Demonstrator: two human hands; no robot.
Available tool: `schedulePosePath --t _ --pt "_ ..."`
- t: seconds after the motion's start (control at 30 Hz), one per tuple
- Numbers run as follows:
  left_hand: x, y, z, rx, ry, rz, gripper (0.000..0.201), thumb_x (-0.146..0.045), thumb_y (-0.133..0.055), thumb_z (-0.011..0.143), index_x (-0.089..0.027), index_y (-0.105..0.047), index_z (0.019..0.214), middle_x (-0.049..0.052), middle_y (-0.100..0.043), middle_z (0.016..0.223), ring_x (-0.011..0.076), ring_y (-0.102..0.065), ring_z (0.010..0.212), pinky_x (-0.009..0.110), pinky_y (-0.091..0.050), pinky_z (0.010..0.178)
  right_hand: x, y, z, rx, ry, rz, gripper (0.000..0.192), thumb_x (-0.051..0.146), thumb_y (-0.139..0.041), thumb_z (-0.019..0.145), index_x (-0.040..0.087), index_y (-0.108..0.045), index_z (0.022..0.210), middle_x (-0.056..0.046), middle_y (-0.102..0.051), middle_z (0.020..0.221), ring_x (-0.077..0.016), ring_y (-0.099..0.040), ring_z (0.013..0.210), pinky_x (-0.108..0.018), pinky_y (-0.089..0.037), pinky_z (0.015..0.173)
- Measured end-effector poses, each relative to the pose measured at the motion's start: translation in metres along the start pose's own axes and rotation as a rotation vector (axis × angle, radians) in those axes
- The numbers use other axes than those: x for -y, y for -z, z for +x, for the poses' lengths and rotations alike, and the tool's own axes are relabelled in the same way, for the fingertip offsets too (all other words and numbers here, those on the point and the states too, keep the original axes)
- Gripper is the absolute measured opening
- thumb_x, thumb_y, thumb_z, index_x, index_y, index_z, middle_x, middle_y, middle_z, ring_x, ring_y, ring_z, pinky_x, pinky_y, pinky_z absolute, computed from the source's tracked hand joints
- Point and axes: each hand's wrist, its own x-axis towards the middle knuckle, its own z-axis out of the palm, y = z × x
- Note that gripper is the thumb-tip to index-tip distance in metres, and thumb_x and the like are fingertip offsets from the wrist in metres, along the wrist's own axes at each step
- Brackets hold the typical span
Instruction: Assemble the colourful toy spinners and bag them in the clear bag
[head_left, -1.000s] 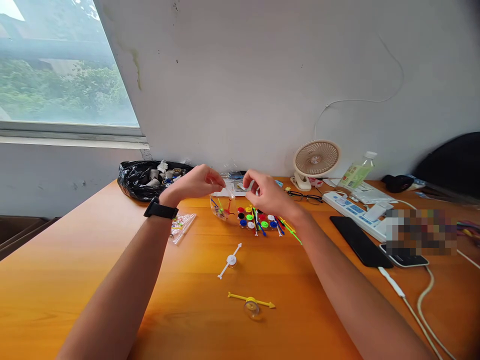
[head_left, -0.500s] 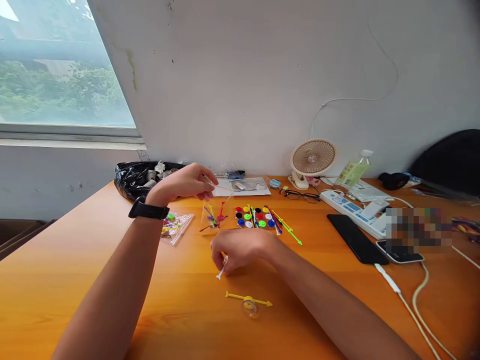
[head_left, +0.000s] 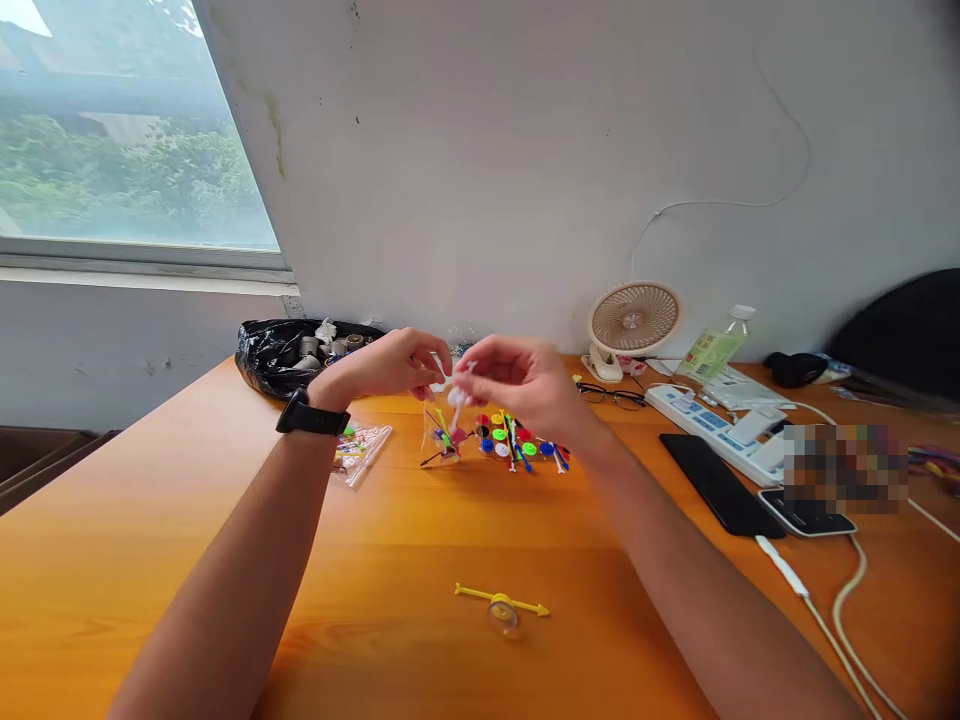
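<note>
Narrow pinch in the right hand (head_left: 521, 388), with a white arrow (head_left: 457, 397) between thumb and fingers, slightly blurred, at the top of a clear bag (head_left: 430, 428). Close beside, the left hand (head_left: 396, 362), also in a pinch, with the upper edge of the same bag in its fingertips; exact contact hard to make out. Low in the bag, several coloured arrows (head_left: 444, 452). Impossible to tell whether the white arrow's tip is past the bag's mouth.

Just right of the bag, rows of coloured discs (head_left: 502, 451), with loose arrows among them. To the left, partly behind the left wrist, a zip bag (head_left: 369, 458) of small bright pieces. Nearer, alone on the wooden table (head_left: 375, 570), a yellow arrow (head_left: 504, 603) with a clear round base. Farther out, a black plastic bag (head_left: 262, 357) at back left; at right, a fan (head_left: 634, 318), glasses (head_left: 611, 396), a bottle (head_left: 712, 352) and a black phone (head_left: 718, 483) beside a power strip (head_left: 705, 424).
</note>
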Motion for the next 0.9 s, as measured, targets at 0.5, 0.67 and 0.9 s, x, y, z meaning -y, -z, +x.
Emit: schedulePosePath --t 0.5,0.67,0.9 --pt "-0.010 0.005 -0.006 0.103 -0.057 0.185 0.017 -0.036 -0.075 0.079 -0.021 -0.081 0.082 0.004 -0.079 0.082 0.0184 -0.069 0.075 0.025 -0.048 0.066 -0.012 0.010 0.002 0.150 0.136 -0.739 0.028 0.030 -0.053 0.105 0.020 -0.078 0.098 -0.004 -0.074 0.088 -0.0165 -0.059 0.077 -0.028 -0.034 0.068" --pt "-0.008 0.007 -0.005 0.091 -0.037 0.226 0.017 -0.037 -0.076 0.079 -0.021 -0.081 0.077 0.003 -0.077 0.075 0.0180 -0.066 0.070 0.025 -0.044 0.061 -0.012 0.019 0.000 0.239 0.037 -0.849 0.032 0.029 -0.051 0.104 0.019 -0.071 0.081 0.001 -0.062 0.067 -0.0140 -0.047 0.062 -0.028 -0.025 0.061" --pt "-0.002 0.009 -0.004 0.057 -0.029 0.271 0.015 -0.036 -0.077 0.078 -0.022 -0.082 0.080 0.003 -0.079 0.078 0.0177 -0.067 0.070 0.025 -0.044 0.062 0.010 0.009 -0.006 0.120 0.086 -0.883 0.015 0.024 -0.058 0.098 0.018 -0.071 0.093 -0.005 -0.072 0.093 -0.0160 -0.057 0.077 -0.029 -0.034 0.067"
